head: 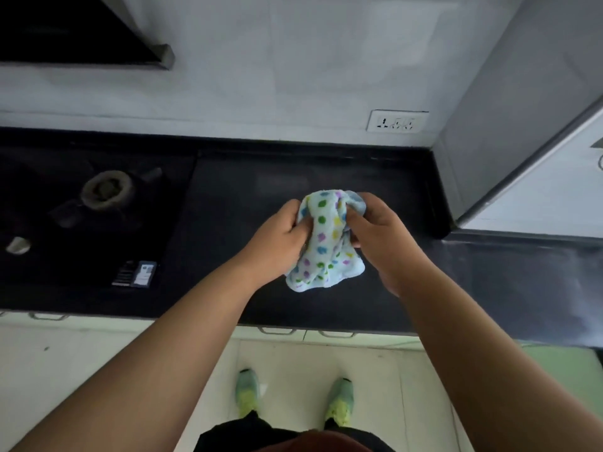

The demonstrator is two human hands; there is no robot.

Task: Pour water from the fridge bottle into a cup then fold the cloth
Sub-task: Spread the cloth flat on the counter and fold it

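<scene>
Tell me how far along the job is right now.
Neither a cup nor a bottle is in view, so the pouring can't be confirmed. In hand: the left hand and right hand both grip the polka-dot cloth, bunched above the black countertop. Left: folding it; no neat fold shows.

Count, head view: 1 cloth (326, 243), pale blue with coloured dots, bunched. 2 hands on it: left hand (277, 243), right hand (378, 236). 1 black countertop (326, 308). 1 gas burner (107, 189) on the hob at the countertop's left end, 1 knob (18, 245) near the left edge, 1 sticker label (135, 274) near the hob's front edge. 1 wall socket plate (397, 121) above the back edge; looks like 2 outlets, too blurred to be sure. 3 drawer handles under the front edge. 2 green shoes on the floor.
</scene>
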